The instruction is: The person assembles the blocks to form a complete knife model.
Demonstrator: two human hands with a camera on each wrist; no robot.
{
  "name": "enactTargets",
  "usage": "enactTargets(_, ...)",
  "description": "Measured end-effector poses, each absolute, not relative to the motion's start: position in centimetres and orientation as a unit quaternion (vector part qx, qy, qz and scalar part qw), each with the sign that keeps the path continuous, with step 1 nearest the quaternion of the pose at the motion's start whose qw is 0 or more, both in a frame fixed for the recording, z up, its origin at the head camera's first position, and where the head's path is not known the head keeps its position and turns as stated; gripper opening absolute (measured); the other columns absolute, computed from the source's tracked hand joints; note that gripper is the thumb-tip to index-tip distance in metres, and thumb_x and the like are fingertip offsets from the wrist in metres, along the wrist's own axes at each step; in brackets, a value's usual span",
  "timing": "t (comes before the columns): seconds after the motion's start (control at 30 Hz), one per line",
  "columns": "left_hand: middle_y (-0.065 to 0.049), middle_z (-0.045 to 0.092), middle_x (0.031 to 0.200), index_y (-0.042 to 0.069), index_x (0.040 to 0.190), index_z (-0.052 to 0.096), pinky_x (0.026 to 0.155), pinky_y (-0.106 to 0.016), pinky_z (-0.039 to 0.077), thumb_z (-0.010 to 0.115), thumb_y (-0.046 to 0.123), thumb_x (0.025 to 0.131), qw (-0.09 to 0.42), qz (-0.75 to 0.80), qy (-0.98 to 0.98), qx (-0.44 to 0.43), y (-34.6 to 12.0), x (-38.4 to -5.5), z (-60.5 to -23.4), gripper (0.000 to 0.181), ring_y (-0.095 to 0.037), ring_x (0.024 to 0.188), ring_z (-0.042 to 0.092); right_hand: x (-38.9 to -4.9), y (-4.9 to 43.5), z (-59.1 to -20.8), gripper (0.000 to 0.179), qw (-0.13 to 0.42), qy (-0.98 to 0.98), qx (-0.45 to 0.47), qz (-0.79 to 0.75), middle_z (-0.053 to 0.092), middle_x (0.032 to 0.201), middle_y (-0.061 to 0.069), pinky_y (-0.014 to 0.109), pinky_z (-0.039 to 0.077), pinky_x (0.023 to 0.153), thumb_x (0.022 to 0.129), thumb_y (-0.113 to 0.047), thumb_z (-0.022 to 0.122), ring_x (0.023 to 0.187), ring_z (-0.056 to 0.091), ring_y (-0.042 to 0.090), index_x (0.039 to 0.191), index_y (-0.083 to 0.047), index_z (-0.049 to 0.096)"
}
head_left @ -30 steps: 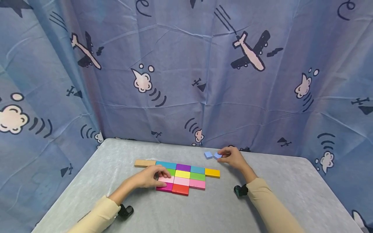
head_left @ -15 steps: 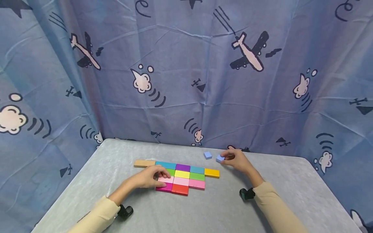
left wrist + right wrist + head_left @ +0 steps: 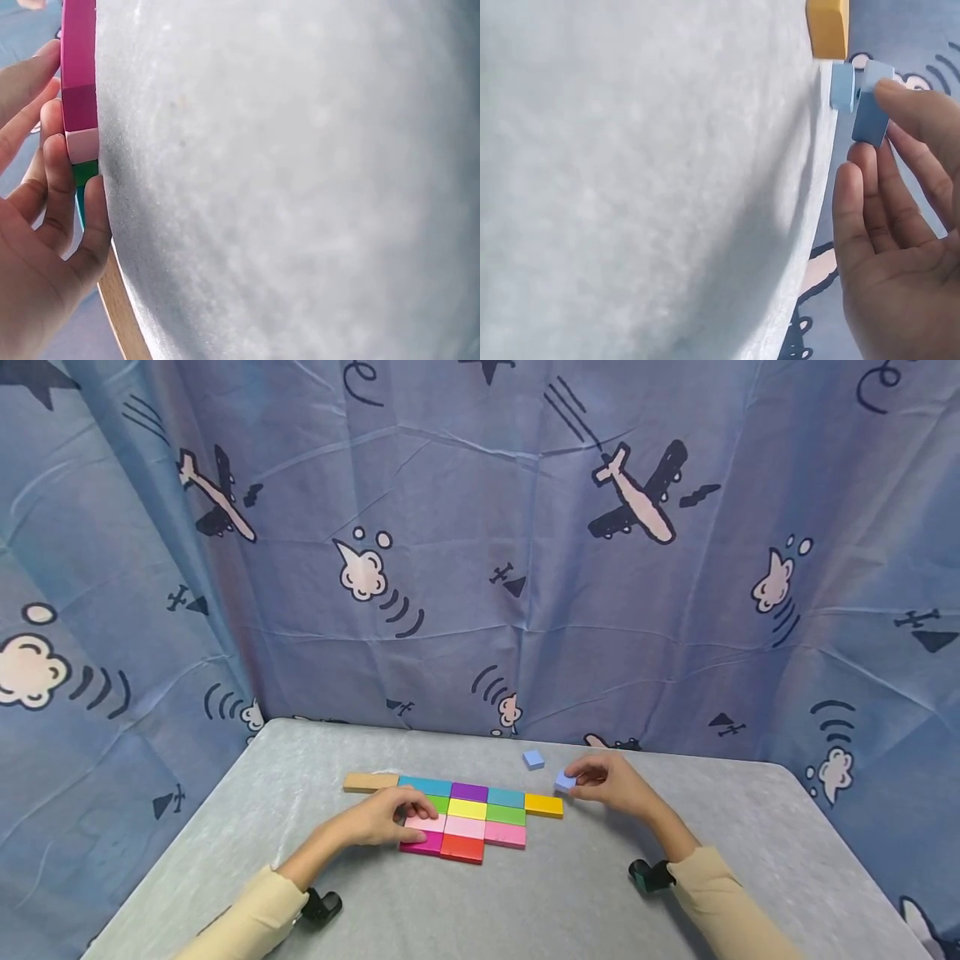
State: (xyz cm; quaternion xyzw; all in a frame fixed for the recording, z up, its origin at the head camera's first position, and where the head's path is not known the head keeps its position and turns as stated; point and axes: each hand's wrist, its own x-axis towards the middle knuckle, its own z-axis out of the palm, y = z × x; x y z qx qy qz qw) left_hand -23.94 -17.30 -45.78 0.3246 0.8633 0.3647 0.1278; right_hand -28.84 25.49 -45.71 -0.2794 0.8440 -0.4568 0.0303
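In the head view, my right hand (image 3: pixel 611 783) pinches a light-blue square block (image 3: pixel 565 782) between thumb and fingers, just behind the yellow-orange block (image 3: pixel 543 806). The right wrist view shows this pinched block (image 3: pixel 873 105) raised off the table, its face tilted. A second light-blue block (image 3: pixel 533 760) lies farther back. My left hand (image 3: pixel 378 817) rests at the left side of a flat layout of coloured blocks, fingers loosely bent. Its thumb touches the magenta block (image 3: pixel 422 843), beside a red block (image 3: pixel 462 848). The hand partly hides the pale pink and green blocks on that side.
The layout's back row holds a wooden-coloured block (image 3: pixel 371 782), blue blocks (image 3: pixel 425 786) and a purple block (image 3: pixel 468 792). A grey-white table (image 3: pixel 540 910) carries everything. A patterned blue curtain (image 3: pixel 450 568) hangs right behind its far edge.
My right hand has drawn one light-blue block away from the other, first rightward, then nearer the yellow-orange block. The left hand and the layout have stayed put.
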Motion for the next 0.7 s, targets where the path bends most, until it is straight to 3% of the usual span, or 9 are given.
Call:
enactTargets(0.3, 0.006, 0.062, 0.100, 0.014, 0.113, 0.072, 0.073, -0.027, 0.045, 0.080, 0.012, 0.091, 0.129, 0.368, 0.861, 0.327, -17.4, -24.0, -45.8, 0.024, -0.015, 0.091, 0.055, -27.8, 24.9, -45.7, 0.023, 0.063, 0.839, -0.307, -0.445, 0.070, 0.101, 0.007, 0.030, 0.054, 0.078, 0.085, -0.002, 0.082, 0.086, 0.064, 0.024, 0.107, -0.002, 0.074)
enactTargets(0.7, 0.006, 0.062, 0.100, 0.014, 0.114, 0.072, 0.074, -0.028, 0.046, 0.080, 0.012, 0.091, 0.127, 0.362, 0.864, 0.325, -17.3, -24.1, -45.9, 0.024, -0.017, 0.091, 0.055, -26.5, 24.2, -45.5, 0.025, 0.099, 0.831, -0.312, -0.449, 0.070, 0.102, 0.006, 0.031, 0.055, 0.079, 0.084, -0.003, 0.083, 0.087, 0.064, 0.021, 0.107, -0.003, 0.074)
